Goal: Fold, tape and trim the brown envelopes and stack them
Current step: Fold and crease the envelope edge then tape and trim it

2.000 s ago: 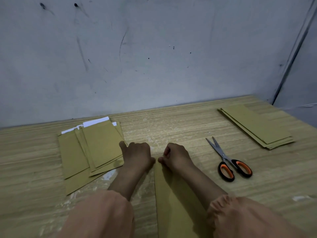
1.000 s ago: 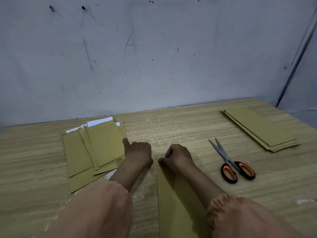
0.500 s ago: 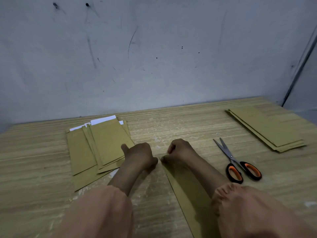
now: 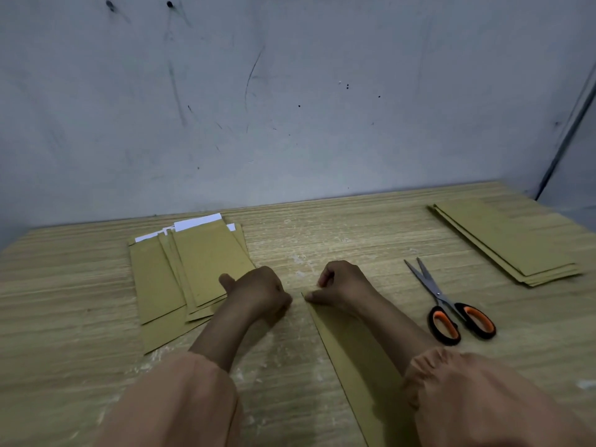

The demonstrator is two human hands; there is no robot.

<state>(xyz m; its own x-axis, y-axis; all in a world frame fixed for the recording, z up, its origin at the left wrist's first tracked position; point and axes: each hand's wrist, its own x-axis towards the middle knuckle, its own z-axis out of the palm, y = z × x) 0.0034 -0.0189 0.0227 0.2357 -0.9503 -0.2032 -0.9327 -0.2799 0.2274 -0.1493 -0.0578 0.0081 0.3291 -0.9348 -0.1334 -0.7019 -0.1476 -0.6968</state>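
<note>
A long folded brown envelope (image 4: 351, 356) lies on the wooden table in front of me, slanting from its far corner down to the right under my right forearm. My right hand (image 4: 342, 285) pinches that far corner with curled fingers. My left hand (image 4: 258, 291) is a closed fist resting on the table a short gap to the left of the corner, thumb sticking out, with nothing visible in it. A fanned pile of brown envelopes (image 4: 193, 269) with white paper showing at the top lies at the left, partly under my left hand.
Orange-handled scissors (image 4: 451, 311) lie shut-bladed to the right of my right hand. A neat stack of long brown sheets (image 4: 506, 243) sits at the far right. The table (image 4: 64, 301) ends at a grey wall behind.
The envelope has turned so its far end points left. My left hand has drawn away from its corner, leaving a gap between the two hands.
</note>
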